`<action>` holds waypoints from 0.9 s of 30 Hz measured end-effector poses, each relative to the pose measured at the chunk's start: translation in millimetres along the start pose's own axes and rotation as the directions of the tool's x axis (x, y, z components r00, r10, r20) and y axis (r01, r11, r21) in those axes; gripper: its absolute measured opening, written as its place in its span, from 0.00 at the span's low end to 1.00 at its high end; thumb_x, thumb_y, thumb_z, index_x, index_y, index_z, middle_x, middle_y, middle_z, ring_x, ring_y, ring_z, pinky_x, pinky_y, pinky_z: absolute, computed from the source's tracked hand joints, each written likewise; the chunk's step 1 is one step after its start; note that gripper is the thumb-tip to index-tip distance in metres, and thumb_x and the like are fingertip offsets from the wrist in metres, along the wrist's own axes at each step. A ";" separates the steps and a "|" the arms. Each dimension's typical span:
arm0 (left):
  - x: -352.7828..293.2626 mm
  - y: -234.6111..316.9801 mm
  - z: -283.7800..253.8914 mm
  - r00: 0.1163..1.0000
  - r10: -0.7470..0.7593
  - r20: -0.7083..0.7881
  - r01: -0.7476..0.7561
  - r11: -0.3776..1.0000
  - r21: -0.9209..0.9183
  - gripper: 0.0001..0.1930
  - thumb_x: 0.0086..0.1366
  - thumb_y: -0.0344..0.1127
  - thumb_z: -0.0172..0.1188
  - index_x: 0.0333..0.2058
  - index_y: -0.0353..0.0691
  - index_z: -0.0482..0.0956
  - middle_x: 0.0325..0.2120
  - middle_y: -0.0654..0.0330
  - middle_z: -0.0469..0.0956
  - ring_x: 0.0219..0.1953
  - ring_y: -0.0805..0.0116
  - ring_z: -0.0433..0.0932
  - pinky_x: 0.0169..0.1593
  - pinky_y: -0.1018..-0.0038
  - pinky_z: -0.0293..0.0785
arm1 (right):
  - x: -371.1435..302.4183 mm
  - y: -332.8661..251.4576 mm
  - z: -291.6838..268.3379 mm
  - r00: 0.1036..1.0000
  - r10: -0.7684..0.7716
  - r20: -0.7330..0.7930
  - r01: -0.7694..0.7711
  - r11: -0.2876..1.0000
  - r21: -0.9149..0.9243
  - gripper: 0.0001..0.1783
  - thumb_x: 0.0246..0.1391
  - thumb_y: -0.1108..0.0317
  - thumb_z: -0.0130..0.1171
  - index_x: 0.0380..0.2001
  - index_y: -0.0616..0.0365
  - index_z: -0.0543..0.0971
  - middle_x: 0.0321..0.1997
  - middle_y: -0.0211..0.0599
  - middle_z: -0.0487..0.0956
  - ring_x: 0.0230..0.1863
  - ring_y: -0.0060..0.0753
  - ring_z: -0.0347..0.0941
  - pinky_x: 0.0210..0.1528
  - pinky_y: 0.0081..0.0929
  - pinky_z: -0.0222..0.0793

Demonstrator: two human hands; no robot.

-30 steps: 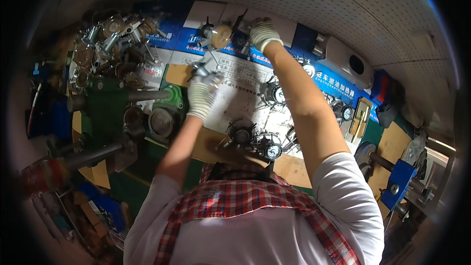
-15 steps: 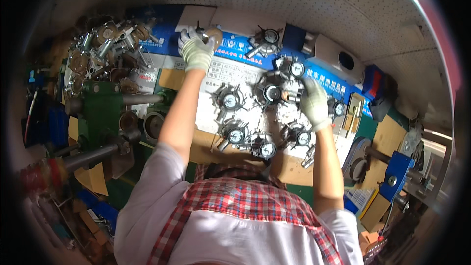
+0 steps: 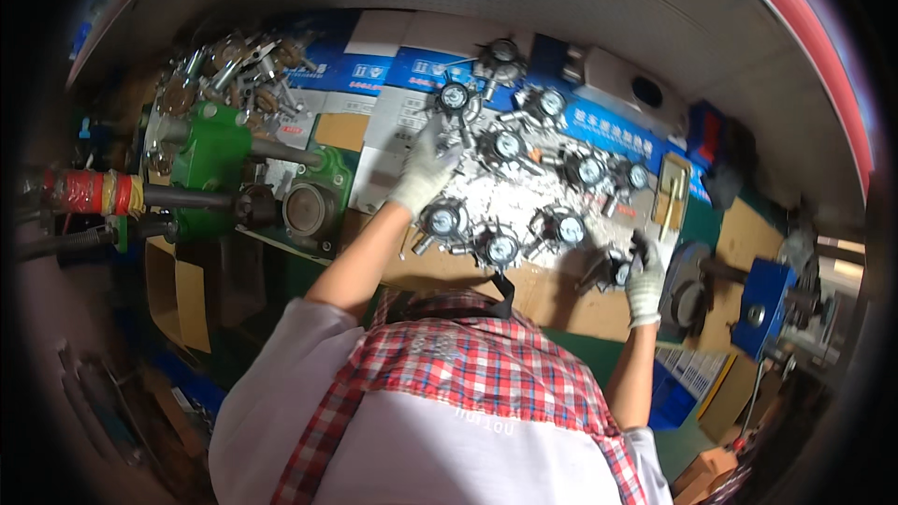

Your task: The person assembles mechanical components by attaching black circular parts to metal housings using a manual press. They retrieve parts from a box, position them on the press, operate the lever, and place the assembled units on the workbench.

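Note:
Several round metal motor-like assemblies with black rims and projecting arms lie on the bench, among them a middle assembly [image 3: 505, 145]. My left hand [image 3: 426, 176], in a whitish glove, reaches in at their left side. Just beyond its fingers is another assembly [image 3: 454, 98]; motion blur hides whether they touch or hold anything. At the near right, my gloved right hand [image 3: 645, 288] closes on the side of an assembly [image 3: 615, 269], its fingers partly hidden. More assemblies stand near the front edge, including one [image 3: 496, 246].
Loose metal parts [image 3: 248, 70] are heaped at the far left. A green machine [image 3: 215, 154] with a shaft stands left, and a blue-bodied tool [image 3: 756, 318] right. Behind are a grey housing [image 3: 617, 89] with a round opening and a small tan tray [image 3: 671, 192].
My left hand has left the far side and come nearer and to the right. My right hand has moved from the middle group to the near-right assembly. The view has shifted somewhat.

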State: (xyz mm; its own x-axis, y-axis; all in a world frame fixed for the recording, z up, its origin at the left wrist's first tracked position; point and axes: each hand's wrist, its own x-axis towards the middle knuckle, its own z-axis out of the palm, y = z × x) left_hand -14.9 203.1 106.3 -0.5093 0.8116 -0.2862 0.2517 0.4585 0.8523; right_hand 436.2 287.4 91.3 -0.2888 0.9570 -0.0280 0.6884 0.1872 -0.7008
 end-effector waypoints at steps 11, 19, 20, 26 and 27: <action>-177.2 -105.1 -15.5 0.987 -0.012 -0.160 -0.012 0.988 -0.151 0.28 0.68 0.28 0.57 0.65 0.28 0.62 0.59 0.41 0.70 0.62 0.56 0.70 0.64 0.66 0.67 | -29.2 119.7 -31.6 0.636 0.662 -0.396 -0.757 0.634 -0.156 0.34 0.60 0.38 0.51 0.61 0.47 0.74 0.63 0.56 0.73 0.63 0.55 0.69 0.65 0.44 0.65; -230.1 -83.4 18.9 0.998 0.029 0.053 -0.026 0.998 -0.064 0.30 0.68 0.33 0.59 0.65 0.30 0.63 0.58 0.42 0.71 0.57 0.61 0.73 0.62 0.70 0.68 | 4.5 146.0 96.1 0.837 0.541 0.086 -0.544 0.803 0.244 0.45 0.60 0.28 0.46 0.62 0.59 0.73 0.61 0.52 0.76 0.63 0.48 0.71 0.64 0.36 0.65; -241.9 -86.3 21.7 0.998 0.024 0.059 -0.021 0.999 -0.050 0.30 0.68 0.34 0.59 0.65 0.30 0.63 0.57 0.43 0.72 0.56 0.63 0.74 0.61 0.71 0.68 | 12.2 125.7 99.5 0.849 0.493 0.187 -0.527 0.812 0.250 0.45 0.60 0.29 0.48 0.61 0.59 0.73 0.60 0.52 0.77 0.62 0.48 0.71 0.64 0.35 0.65; -318.3 -103.3 -2.2 0.992 -0.124 0.000 0.124 0.986 0.108 0.30 0.67 0.36 0.61 0.64 0.32 0.65 0.55 0.47 0.75 0.53 0.66 0.76 0.56 0.74 0.72 | 131.9 90.8 71.5 0.784 0.444 0.434 -0.415 0.895 -0.165 0.43 0.59 0.33 0.49 0.65 0.55 0.70 0.67 0.49 0.71 0.67 0.58 0.65 0.67 0.49 0.61; -302.8 -92.6 -3.8 0.999 -0.032 0.004 0.031 0.977 0.213 0.28 0.67 0.35 0.61 0.63 0.32 0.67 0.54 0.47 0.77 0.53 0.62 0.78 0.56 0.71 0.73 | 169.5 146.1 50.5 0.853 0.505 0.134 -0.489 0.862 -0.133 0.42 0.58 0.35 0.49 0.66 0.53 0.69 0.69 0.48 0.70 0.70 0.61 0.62 0.68 0.53 0.61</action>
State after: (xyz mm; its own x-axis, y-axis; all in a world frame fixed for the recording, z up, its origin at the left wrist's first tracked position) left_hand 112.8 -86.6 115.7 -0.5142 0.7977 -0.3151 0.4056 0.5499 0.7302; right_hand 454.2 465.7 -51.8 0.0117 0.8809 -0.4731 0.8229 -0.2773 -0.4959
